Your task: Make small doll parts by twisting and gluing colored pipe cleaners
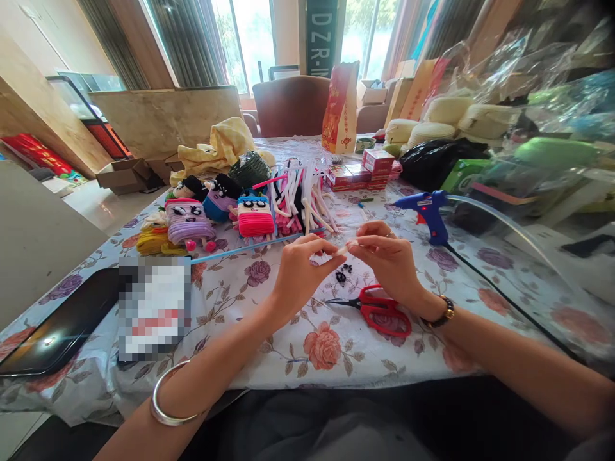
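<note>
Above the flowered tablecloth (288, 358), my left hand (307, 272) and my right hand (387, 259) meet fingertip to fingertip. Both pinch a small pale, whitish piece (342, 250); its kind is too small to tell. Just below my fingers lie tiny black bits (342, 275). Red-handled scissors (384, 314) rest beneath my right wrist, blades pointing left. A blue glue gun (427, 211) with a clear glue stick stands to the right of my right hand. Behind my left hand runs a thin light-blue stick (240, 248).
Yarn dolls with faces (189, 224) sit at the back left beside a bundle of white, pink and black fuzzy strips (300, 198). Red-and-white boxes (377, 163) and a paper bag (339, 109) stand farther back. A black phone (62, 323) lies left; yarn rolls (432, 131) and plastic bags crowd the right.
</note>
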`<action>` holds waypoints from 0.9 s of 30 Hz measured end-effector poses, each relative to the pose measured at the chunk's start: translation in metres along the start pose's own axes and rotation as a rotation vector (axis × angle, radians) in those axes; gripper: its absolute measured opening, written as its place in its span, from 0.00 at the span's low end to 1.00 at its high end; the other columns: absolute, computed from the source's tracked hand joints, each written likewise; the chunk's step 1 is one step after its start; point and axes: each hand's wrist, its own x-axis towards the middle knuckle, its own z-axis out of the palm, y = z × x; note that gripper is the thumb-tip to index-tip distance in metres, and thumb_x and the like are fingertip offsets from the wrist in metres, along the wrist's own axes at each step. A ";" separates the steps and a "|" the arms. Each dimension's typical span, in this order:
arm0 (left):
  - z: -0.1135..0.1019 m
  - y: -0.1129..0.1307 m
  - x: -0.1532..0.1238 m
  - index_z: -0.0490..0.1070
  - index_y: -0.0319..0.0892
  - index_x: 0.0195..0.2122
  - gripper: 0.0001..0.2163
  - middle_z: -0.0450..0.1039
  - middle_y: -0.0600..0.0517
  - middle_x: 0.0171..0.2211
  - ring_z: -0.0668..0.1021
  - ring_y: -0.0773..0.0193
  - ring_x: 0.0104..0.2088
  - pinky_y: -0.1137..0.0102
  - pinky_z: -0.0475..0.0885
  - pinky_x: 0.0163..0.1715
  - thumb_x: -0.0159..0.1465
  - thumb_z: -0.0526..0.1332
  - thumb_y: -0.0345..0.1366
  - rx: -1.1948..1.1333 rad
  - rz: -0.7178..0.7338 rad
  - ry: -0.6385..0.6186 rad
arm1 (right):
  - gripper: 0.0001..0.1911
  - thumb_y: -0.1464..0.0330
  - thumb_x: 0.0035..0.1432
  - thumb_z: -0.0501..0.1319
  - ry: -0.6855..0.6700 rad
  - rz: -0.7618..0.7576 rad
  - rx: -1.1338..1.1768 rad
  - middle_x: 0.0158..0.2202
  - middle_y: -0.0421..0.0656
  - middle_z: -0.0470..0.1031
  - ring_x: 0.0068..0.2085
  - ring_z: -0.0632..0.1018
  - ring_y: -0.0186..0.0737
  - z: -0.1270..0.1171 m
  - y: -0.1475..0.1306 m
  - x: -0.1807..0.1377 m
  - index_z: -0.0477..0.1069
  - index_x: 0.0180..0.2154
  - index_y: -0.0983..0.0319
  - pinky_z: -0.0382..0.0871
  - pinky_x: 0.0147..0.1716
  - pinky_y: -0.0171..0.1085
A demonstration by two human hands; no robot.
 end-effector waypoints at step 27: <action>-0.001 -0.003 0.001 0.77 0.43 0.26 0.06 0.76 0.53 0.27 0.75 0.66 0.28 0.71 0.67 0.33 0.54 0.66 0.39 -0.014 -0.011 0.040 | 0.10 0.62 0.47 0.68 -0.073 0.031 -0.035 0.42 0.41 0.65 0.40 0.72 0.36 0.002 0.000 -0.003 0.76 0.33 0.55 0.71 0.32 0.36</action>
